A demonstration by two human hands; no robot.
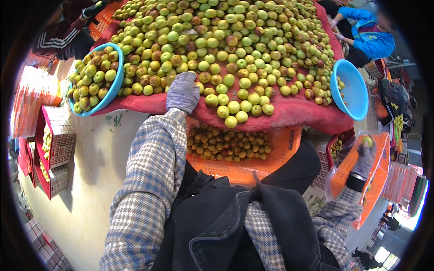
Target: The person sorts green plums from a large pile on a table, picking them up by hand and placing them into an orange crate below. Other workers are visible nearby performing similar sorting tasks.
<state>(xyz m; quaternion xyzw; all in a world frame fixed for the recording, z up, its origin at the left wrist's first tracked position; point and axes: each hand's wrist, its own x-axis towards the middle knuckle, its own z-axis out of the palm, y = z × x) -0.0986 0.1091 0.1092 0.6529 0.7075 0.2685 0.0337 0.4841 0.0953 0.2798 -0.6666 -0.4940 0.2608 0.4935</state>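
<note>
Green and reddish-brown jujube fruits [234, 106] lie heaped on a table covered with red cloth [298, 110]. My left hand [183, 93], in a grey-purple knit glove, rests at the heap's near edge with its fingers curled among the fruits; whether they grip one is hidden. Out at the right, my right hand [364, 157], gloved too, holds a green jujube [367, 141] over an orange plastic crate [381, 169] lined with clear film. Another orange crate [237, 169], partly filled with browner fruits, stands below the table edge in front of me.
A blue plastic basket [118, 81] full of fruits sits at the table's left corner, another blue basket [351, 91] at the right corner. White crates [62, 142] are stacked on the floor at left. Co-workers' arms in a dark sleeve [61, 40] and a blue sleeve [352, 13] are beyond.
</note>
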